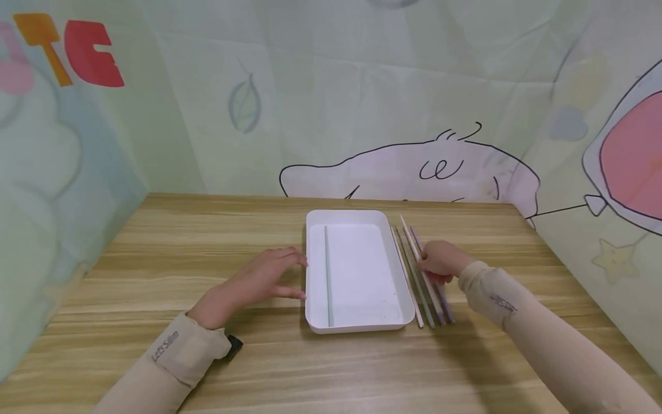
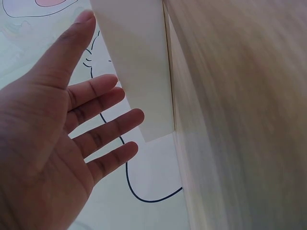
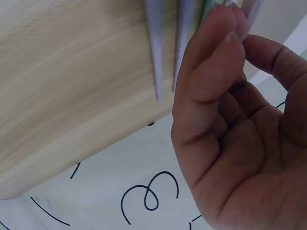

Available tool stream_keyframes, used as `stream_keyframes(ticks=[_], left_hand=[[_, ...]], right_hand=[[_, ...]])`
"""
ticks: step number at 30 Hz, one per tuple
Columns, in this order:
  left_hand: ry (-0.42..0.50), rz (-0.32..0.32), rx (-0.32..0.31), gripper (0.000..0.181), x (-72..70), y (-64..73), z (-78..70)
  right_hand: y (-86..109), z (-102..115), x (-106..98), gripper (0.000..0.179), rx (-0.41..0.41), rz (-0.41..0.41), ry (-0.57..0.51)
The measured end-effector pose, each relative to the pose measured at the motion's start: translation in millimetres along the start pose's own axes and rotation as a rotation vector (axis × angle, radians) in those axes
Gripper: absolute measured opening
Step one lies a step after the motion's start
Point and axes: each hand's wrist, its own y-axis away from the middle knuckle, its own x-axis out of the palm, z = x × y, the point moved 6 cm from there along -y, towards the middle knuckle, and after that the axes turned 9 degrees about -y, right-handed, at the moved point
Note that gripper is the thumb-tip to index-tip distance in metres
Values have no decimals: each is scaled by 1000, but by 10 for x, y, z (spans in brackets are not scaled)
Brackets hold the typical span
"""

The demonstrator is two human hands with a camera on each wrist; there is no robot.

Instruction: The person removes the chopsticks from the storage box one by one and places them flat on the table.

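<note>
Pinching a pale stick right of the white tray, the right hand could drag neighbouring sticks, closely laid; the left hand, fingers spread, borders the tray's left side.

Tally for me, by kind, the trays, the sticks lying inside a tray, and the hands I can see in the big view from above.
Trays: 1, the white tray
Sticks inside it: 1, the pale green stick
Hands: 2, the left hand and the right hand
Total: 4
</note>
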Motion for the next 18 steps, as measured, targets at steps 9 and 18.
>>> stream_keyframes(ticks=[9, 18], left_hand=[[-11, -17, 6, 55, -5, -18, -3], [-10, -2, -1, 55, 5, -5, 2]], right_hand=[[36, -206, 39, 33, 34, -10, 1], [63, -328, 42, 31, 17, -18, -18]])
